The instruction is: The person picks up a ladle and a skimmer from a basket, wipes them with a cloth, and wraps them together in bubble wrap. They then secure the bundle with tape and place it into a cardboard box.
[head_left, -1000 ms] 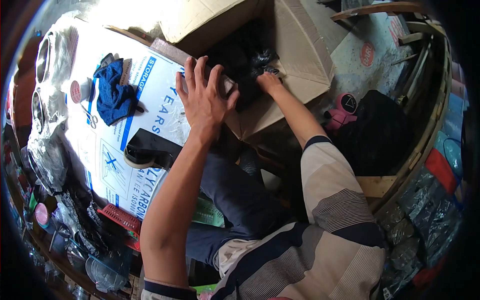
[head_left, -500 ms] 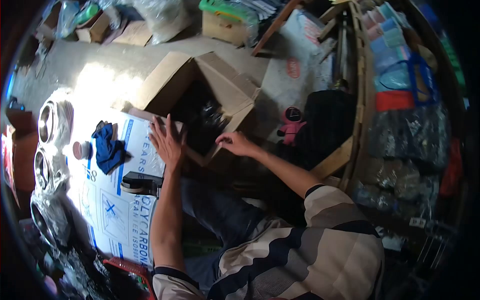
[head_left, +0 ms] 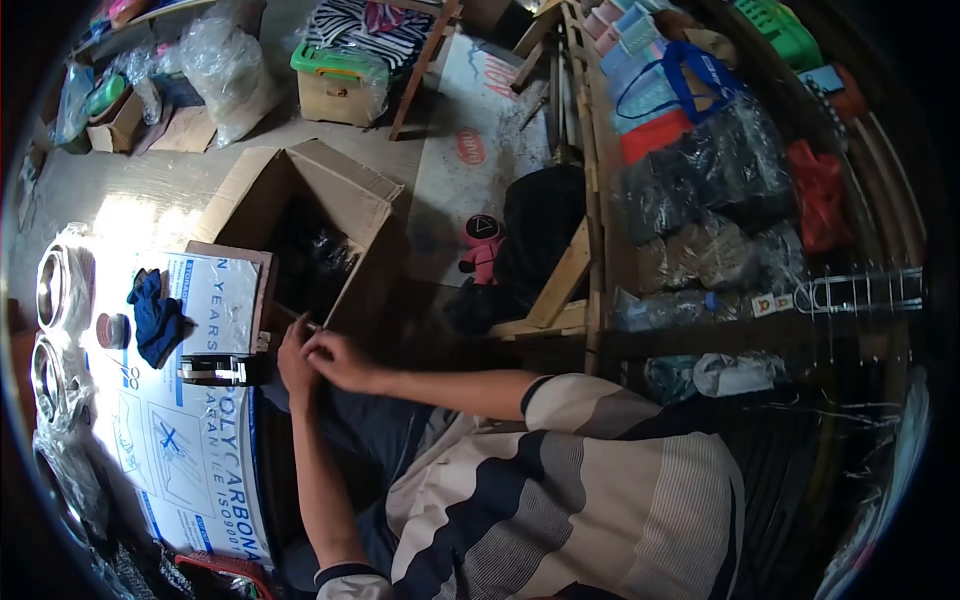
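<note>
My left hand [head_left: 297, 362] and my right hand [head_left: 342, 361] meet just below the near corner of an open cardboard box [head_left: 365, 222]. The fingers of both are closed together, and whatever may be between them is too small to make out. Dark plastic-wrapped items [head_left: 318, 262] lie inside the box. To the left, a white panel [head_left: 215, 440] with blue print carries a black tape dispenser [head_left: 215, 370], a dark blue cloth [head_left: 155, 318] and a small round roll [head_left: 112, 330].
Plastic-wrapped rings [head_left: 50, 290] line the panel's left edge. Beyond the box stand a green-lidded bin [head_left: 340, 88] and a plastic bag [head_left: 225, 75]. A pink doll [head_left: 482, 248] is right of the box, near a wooden frame [head_left: 592, 200] and wrapped goods [head_left: 700, 170].
The view has swung to the right. My left hand has left the panel's edge and my right hand the box's edge; both are now together with fingers closed.
</note>
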A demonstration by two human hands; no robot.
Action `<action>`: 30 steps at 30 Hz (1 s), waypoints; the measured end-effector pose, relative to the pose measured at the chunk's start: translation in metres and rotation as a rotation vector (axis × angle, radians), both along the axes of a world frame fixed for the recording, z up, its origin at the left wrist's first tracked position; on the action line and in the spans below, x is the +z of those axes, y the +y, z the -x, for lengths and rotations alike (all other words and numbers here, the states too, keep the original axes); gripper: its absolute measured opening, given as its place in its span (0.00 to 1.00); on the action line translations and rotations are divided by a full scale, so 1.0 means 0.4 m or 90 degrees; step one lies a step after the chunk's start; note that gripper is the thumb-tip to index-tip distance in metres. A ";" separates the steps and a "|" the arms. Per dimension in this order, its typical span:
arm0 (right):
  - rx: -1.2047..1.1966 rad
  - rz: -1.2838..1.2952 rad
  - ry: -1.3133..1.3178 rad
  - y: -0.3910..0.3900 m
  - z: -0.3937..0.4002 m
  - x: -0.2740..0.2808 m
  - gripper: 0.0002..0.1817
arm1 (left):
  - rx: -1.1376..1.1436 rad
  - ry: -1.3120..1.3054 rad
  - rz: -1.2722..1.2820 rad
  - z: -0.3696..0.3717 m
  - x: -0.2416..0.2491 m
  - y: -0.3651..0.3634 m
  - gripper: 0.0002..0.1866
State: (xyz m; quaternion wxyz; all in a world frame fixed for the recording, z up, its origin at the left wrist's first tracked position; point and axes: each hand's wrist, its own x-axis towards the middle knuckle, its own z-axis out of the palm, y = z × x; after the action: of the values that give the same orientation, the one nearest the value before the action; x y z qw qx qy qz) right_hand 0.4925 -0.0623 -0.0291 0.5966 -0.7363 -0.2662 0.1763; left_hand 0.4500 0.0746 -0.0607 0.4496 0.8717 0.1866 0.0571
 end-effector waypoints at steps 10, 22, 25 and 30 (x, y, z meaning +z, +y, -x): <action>0.462 0.096 0.092 0.057 0.250 0.060 0.13 | 0.224 -0.179 0.375 0.474 0.053 -0.104 0.18; 0.706 0.464 -0.029 0.161 0.386 -0.100 0.25 | 0.513 0.127 0.017 0.741 0.003 -0.176 0.21; 0.682 0.366 -0.033 0.185 0.393 -0.090 0.26 | 0.627 0.069 0.063 0.740 -0.006 -0.167 0.25; 0.683 0.384 -0.084 0.169 0.334 -0.156 0.22 | 0.719 -0.007 0.212 0.756 -0.009 -0.151 0.35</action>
State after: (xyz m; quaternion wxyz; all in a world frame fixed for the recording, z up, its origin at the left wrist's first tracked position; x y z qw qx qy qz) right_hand 0.3589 0.0052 -0.0917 0.1727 -0.6456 -0.5741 0.4731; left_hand 0.1475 0.0143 -0.0644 0.4811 0.5546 0.6261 0.2626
